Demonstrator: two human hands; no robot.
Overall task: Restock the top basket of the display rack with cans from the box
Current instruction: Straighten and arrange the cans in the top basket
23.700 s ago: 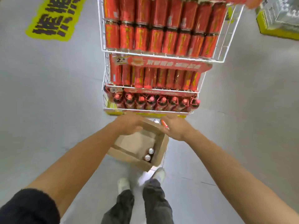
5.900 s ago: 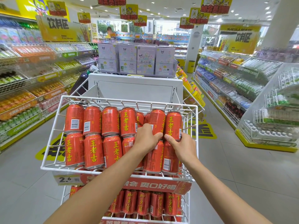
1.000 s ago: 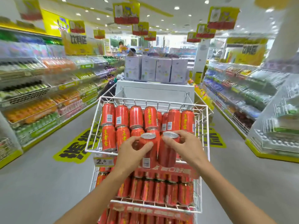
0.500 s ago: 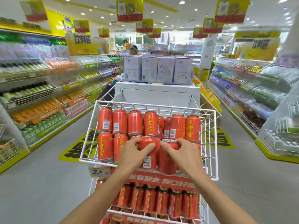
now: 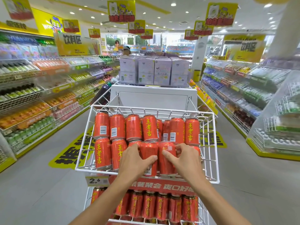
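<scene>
Left hand (image 5: 136, 161), right hand (image 5: 187, 160) bare; forearms (image 5: 103, 202) bare down to frame edge.

One camera on the person's head looks forward and a little down, close to the top basket (image 5: 146, 109); side shelves (image 5: 32, 95) seem blurry.

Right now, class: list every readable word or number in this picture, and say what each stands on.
"王老吉": red cans in the top basket.
"2.6": price tag.
"饮料区": yellow sign.
"爽口好": red banner, partly hidden.
Too blurred: hanging signs.
</scene>
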